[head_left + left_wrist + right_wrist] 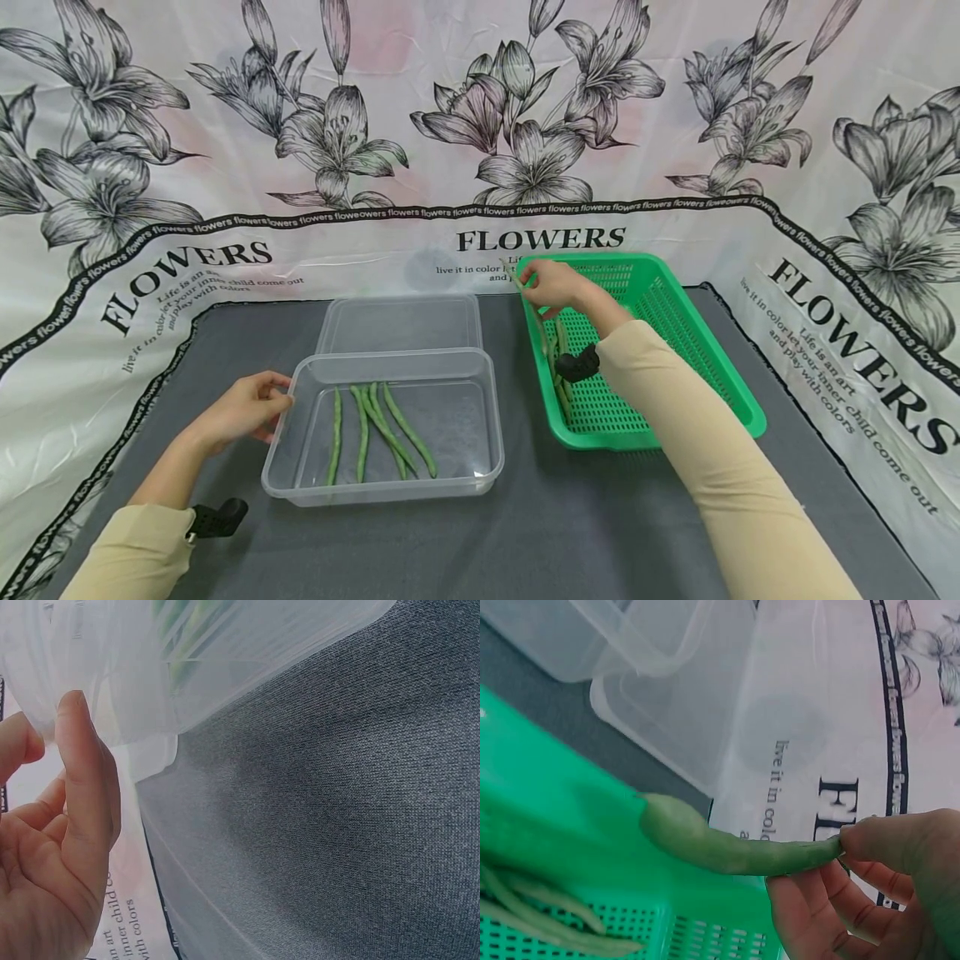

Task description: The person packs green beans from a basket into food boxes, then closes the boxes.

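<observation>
My right hand pinches a green bean by one end, between thumb and fingertips, over the far left corner of the green basket. The bean's free end is thick and rounded, pointing away from the hand in the right wrist view. Several more beans lie along the basket's left side. At the left rim of a clear plastic container, my left hand touches the edge with fingertips and thumb, the thumb straight in the left wrist view. Several green beans lie lengthwise inside this container.
Behind the container a clear plastic lid lies flat, partly overlapped by the container's far rim. Grey cloth covers the table. A white flower-printed sheet rises behind it and runs along both sides.
</observation>
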`<act>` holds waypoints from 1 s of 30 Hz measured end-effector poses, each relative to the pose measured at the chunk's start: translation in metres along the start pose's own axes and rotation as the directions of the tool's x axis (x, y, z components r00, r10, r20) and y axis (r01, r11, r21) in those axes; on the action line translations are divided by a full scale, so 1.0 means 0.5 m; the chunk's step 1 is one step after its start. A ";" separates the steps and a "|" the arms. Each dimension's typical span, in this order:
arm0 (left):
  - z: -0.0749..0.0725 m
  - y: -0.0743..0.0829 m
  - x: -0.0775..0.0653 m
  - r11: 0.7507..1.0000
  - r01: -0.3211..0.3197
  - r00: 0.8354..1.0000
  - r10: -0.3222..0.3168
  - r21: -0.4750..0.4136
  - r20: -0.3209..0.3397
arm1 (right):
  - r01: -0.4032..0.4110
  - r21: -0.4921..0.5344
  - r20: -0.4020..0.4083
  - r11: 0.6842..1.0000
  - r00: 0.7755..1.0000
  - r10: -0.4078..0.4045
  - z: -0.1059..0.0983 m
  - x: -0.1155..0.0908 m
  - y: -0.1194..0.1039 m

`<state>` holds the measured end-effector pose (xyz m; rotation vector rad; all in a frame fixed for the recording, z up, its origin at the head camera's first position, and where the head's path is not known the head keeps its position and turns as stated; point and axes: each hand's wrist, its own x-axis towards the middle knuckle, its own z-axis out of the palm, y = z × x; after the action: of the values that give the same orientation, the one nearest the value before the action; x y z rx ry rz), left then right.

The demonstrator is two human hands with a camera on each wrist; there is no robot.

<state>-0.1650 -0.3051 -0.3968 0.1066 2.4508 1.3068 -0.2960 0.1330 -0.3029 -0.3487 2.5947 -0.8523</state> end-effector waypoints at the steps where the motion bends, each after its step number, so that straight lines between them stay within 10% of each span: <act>1: 0.000 0.000 0.000 1.000 0.001 1.000 -0.001 0.000 0.000 | 0.001 0.003 0.003 1.000 1.000 -0.001 0.004 0.002 -0.003; 30: -0.002 -0.001 0.000 1.000 0.006 1.000 -0.006 0.005 0.006 | 0.115 0.024 0.095 0.993 0.989 -0.117 0.141 0.030 -0.087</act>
<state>-0.1654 -0.3060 -0.3967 0.1039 2.4473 1.2962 -0.2742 0.0575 -0.3329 -0.5273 2.4955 -0.8757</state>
